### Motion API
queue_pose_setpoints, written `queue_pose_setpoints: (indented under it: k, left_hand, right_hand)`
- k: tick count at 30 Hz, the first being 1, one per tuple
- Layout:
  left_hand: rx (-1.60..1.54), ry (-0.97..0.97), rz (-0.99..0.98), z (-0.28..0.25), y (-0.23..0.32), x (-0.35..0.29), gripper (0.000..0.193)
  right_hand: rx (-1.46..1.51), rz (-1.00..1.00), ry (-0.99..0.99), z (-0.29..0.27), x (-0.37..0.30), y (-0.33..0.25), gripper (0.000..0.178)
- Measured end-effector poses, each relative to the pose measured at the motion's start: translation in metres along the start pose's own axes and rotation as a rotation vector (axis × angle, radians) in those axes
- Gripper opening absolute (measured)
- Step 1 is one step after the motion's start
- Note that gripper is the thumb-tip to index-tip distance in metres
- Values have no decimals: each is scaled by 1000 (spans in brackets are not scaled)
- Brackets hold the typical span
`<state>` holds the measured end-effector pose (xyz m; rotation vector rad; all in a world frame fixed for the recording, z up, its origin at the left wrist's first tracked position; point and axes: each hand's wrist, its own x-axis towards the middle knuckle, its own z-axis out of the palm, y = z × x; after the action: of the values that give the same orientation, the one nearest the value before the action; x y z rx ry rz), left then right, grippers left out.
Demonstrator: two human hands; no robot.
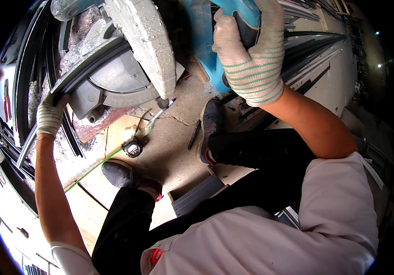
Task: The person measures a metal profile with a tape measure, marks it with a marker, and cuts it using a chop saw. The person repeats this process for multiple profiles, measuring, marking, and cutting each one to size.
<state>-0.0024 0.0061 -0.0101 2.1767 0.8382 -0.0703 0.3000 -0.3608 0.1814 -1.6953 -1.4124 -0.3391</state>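
Closest, my right hand (253, 62), in green-striped white knit glove, grips the blue plastic saw handle (246, 11); well left, my left hand (50, 116) holds a long black bar (92, 63). Probably positioning for a cut; next calls for steady bracing.

This is a workshop — a miter saw (149, 48) stands between the gloved left hand (51, 114) and the gloved right hand (254, 68), long dark profiles (309, 46) lie outside both, and nearer the body — a tape measure (133, 148) by cracked concrete floor (178, 123).
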Motion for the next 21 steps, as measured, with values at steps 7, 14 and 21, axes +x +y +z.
queue_pose_setpoints:
  k: [7, 14, 21]
  left_hand:
    - [-15, 3, -16, -1, 4, -3, 35]
    - [0, 9, -17, -1, 8, -3, 35]
    - [23, 11, 10, -2, 9, -4, 36]
  right_hand:
    - [-74, 40, -28, -2, -1, -11, 54]
    - [-24, 34, -15, 0, -11, -3, 55]
    - [99, 98, -25, 3, -13, -8, 55]
